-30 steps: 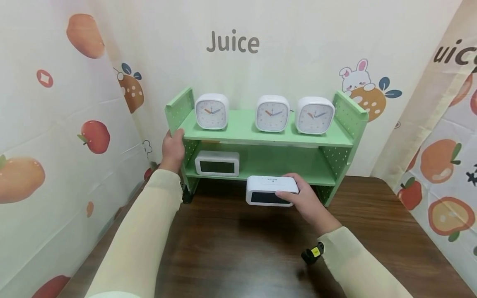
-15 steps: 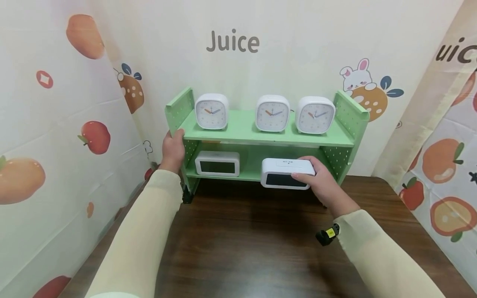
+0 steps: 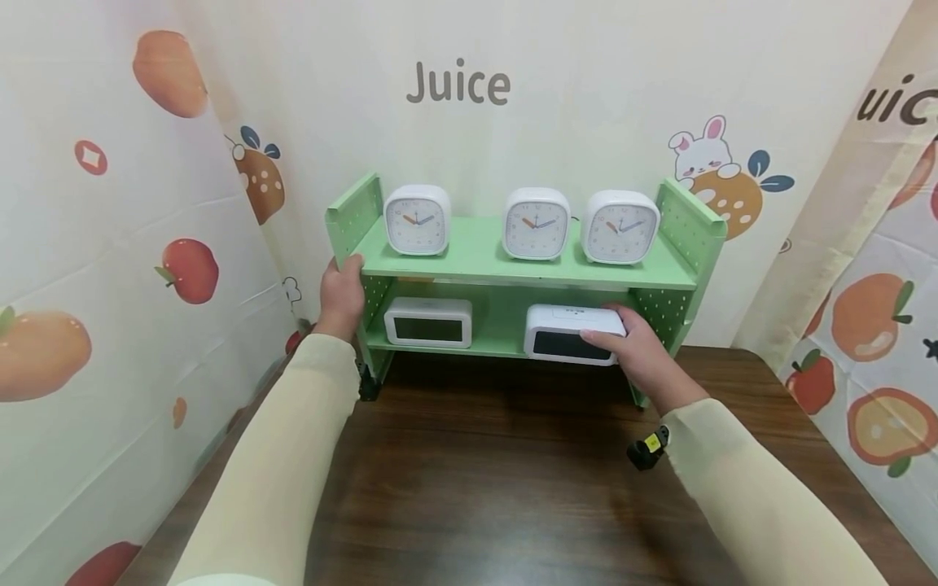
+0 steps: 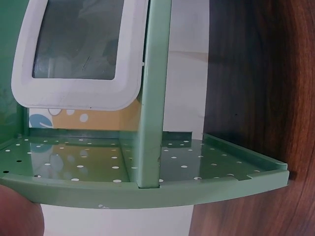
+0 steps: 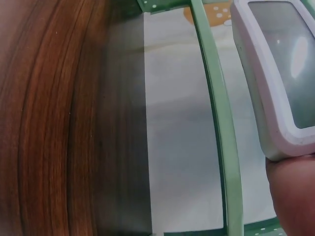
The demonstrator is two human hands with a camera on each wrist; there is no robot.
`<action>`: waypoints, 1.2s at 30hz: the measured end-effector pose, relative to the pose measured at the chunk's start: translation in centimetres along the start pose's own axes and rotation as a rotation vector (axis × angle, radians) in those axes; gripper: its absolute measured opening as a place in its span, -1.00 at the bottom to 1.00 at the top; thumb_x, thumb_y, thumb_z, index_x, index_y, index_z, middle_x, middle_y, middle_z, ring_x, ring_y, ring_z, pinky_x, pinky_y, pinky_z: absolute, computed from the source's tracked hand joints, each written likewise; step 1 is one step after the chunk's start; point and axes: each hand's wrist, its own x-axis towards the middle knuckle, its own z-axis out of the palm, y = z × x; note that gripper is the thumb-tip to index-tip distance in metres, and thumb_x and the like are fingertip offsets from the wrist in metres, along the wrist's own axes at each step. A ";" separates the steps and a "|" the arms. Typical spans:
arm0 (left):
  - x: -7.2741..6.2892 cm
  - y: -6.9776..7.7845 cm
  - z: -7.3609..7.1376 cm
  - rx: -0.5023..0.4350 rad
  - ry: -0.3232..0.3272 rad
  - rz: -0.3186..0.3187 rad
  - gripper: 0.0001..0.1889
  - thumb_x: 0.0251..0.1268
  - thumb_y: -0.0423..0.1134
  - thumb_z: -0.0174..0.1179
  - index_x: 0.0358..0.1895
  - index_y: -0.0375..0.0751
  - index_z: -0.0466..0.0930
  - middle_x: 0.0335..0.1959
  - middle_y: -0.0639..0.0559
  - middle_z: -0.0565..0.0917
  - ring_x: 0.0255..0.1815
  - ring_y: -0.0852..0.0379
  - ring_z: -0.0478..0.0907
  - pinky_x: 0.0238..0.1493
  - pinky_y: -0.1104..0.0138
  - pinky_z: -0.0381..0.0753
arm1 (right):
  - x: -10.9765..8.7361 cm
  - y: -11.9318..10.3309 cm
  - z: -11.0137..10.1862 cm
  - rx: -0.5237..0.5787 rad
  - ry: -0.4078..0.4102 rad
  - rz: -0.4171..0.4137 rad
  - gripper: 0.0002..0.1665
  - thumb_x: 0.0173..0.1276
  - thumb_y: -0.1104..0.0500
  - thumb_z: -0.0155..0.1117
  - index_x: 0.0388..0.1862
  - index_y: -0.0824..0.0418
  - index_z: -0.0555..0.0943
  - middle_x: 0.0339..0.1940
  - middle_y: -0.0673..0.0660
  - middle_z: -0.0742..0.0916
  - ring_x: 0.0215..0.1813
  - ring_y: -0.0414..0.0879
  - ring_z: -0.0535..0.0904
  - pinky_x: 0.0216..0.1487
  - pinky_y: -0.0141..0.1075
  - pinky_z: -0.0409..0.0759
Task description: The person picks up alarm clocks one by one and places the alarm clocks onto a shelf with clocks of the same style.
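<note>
In the head view my right hand [image 3: 641, 350] holds a white digital alarm clock [image 3: 573, 334] by its right end, thumb on its dark screen. The clock is in front of the lower board of a green two-tier shelf [image 3: 469, 264]; in the right wrist view a gap shows between the clock [image 5: 256, 78] and the board's edge. My left hand [image 3: 341, 297] grips the shelf's left side panel, thumb at the front edge. A second white digital clock [image 3: 428, 322] stands on the lower board at the left, its screen blank.
Three white square analog clocks stand on the top board: one at the left [image 3: 417, 220], one right of centre [image 3: 536, 224] and one at the right [image 3: 620, 227]. The shelf stands on a dark wooden table [image 3: 469, 480]. Fruit-printed curtains [image 3: 469, 146] hang behind and at both sides.
My right hand has carried the digital clock up and to the right, from in front of the shelf to the lower board's front edge. The left hand has kept its grip on the panel.
</note>
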 end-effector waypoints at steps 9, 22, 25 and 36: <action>0.1 0.0 0.1 -0.006 -0.006 -0.013 -0.35 0.53 0.18 -0.26 0.53 -0.06 0.27 0.38 -0.12 0.42 0.27 -0.08 0.37 0.35 -0.03 0.34 | 1.2 1.0 0.0 -0.008 0.010 0.033 -0.10 0.45 -0.03 0.40 0.57 0.23 0.18 0.42 0.22 0.41 0.31 0.04 0.36 0.35 -0.12 0.29; 0.2 0.1 0.2 -0.016 -0.019 -0.018 -0.34 0.52 0.20 -0.26 0.54 -0.03 0.26 0.37 -0.11 0.42 0.26 -0.07 0.37 0.35 -0.03 0.35 | 2.1 1.6 0.6 0.078 0.043 0.044 -0.08 0.46 0.08 0.40 0.58 0.36 0.14 0.42 0.25 0.38 0.28 0.01 0.36 0.29 -0.30 0.35; 0.2 0.1 0.2 -0.020 -0.016 -0.011 -0.34 0.52 0.19 -0.25 0.54 -0.03 0.26 0.37 -0.10 0.41 0.27 -0.07 0.36 0.37 -0.02 0.33 | 2.3 1.5 0.5 0.060 0.033 0.049 -0.06 0.46 0.06 0.39 0.60 0.33 0.12 0.45 0.27 0.37 0.30 0.04 0.35 0.35 -0.21 0.32; 0.2 -0.1 0.0 -0.004 0.001 -0.021 -0.35 0.52 0.19 -0.25 0.51 -0.06 0.28 0.36 -0.11 0.42 0.24 -0.05 0.38 0.34 -0.01 0.36 | 3.2 1.9 0.1 0.049 0.005 0.061 -0.03 0.44 0.03 0.41 0.65 0.18 0.11 0.51 0.24 0.34 0.41 0.10 0.30 0.52 0.01 0.15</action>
